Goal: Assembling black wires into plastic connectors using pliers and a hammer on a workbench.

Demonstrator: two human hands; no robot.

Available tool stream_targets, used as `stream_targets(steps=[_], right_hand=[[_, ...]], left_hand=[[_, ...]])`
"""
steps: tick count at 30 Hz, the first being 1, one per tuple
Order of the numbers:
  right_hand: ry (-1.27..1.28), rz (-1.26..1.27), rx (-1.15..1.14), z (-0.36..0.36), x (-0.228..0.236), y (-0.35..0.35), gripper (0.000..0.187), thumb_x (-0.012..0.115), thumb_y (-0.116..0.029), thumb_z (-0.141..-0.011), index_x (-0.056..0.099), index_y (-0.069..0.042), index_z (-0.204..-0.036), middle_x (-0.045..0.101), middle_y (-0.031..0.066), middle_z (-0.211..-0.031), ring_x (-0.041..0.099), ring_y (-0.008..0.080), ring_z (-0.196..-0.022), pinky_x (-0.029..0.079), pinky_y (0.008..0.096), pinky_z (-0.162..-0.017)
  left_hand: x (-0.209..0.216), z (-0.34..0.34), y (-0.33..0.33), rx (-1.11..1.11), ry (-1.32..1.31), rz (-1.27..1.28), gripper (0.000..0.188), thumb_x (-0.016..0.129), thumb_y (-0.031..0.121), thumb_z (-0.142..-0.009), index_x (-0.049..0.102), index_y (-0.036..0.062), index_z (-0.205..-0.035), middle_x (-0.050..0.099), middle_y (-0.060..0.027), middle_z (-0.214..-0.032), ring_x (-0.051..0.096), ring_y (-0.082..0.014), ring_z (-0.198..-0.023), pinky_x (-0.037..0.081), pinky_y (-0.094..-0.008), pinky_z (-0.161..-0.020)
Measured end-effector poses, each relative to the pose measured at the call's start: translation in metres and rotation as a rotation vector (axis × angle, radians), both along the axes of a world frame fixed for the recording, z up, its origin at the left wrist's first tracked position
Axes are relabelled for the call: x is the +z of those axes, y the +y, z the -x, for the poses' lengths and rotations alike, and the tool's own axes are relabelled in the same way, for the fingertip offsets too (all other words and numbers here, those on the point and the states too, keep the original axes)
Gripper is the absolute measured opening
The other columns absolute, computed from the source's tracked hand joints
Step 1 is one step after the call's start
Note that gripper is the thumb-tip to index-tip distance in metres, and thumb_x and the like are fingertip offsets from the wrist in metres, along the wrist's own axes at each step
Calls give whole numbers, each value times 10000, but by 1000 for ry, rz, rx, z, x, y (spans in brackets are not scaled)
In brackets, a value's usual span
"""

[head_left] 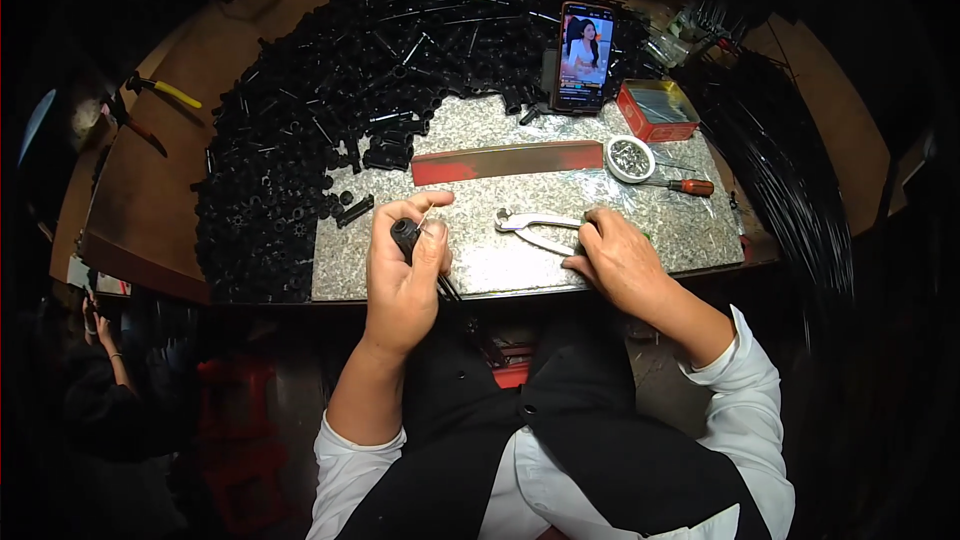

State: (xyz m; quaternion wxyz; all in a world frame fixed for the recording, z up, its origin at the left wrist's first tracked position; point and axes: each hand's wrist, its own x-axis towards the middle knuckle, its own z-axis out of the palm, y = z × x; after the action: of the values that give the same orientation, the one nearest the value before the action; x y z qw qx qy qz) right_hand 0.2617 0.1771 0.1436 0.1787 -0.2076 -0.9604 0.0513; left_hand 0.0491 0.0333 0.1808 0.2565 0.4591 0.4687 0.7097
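Note:
My left hand is closed around a black tubular part, its round hollow end facing up between the fingers. A thin, pale wire-like piece sticks up by my thumb and forefinger. Thin dark rods trail below that hand, past the slab's front edge. My right hand grips the handles of silver end-cutting pincers. The pincers lie low over the speckled grey slab, their jaws pointing left toward my left hand. Nothing shows between the jaws.
A big heap of black tubular parts covers the table's left and back. Behind my hands lie a red-and-dark strip, a white bowl of small metal pieces, a red-handled screwdriver, a red box, and a propped phone. Long black rods hang off the right.

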Motion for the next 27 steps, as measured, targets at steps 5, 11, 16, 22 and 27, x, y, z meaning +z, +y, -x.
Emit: stream_targets(steps=[5, 11, 16, 22, 27], right_hand=[[-58, -39, 21, 3, -1, 6, 284, 658, -205, -799, 494, 24, -843, 520, 190, -952, 534, 351, -867, 446, 419, -765], [16, -32, -9, 6, -2, 6, 217, 628, -145, -824, 477, 8, -853, 521, 176, -904, 542, 346, -790, 448, 412, -686], [285, 472, -23, 4, 19, -1, 177, 618, -97, -854, 458, -26, -827, 502, 122, -706, 491, 255, -592, 404, 344, -563], [311, 413, 159, 0, 42, -11, 368, 747, -82, -714, 396, -30, -613, 514, 79, -671, 497, 189, -562, 377, 297, -497], [283, -305, 61, 5, 61, -11, 309, 766, -129, -674, 497, -53, -804, 529, 148, -1012, 524, 312, -992, 390, 462, -856]], left_hand=[[7, 2, -7, -30, 9, 56, 78, 429, 97, -960, 419, 35, -915, 563, -185, -1052, 454, -70, -625, 432, -237, -620], [10, -5, -9, -69, 105, -35, 49, 395, 49, -958, 398, 27, -914, 566, -200, -1034, 596, -191, -862, 470, -349, -832], [-17, -7, -6, -166, -12, 67, 83, 409, 56, -957, 344, 50, -906, 591, -135, -800, 620, -251, -858, 476, -406, -851], [-40, -8, -10, -133, 6, 156, 147, 494, 28, -925, 355, 74, -908, 453, -8, -681, 391, -44, -483, 354, -206, -434], [-36, -12, -9, -104, 92, 163, 319, 645, 48, -835, 352, 86, -956, 389, 56, -618, 344, -10, -512, 303, -166, -475]])
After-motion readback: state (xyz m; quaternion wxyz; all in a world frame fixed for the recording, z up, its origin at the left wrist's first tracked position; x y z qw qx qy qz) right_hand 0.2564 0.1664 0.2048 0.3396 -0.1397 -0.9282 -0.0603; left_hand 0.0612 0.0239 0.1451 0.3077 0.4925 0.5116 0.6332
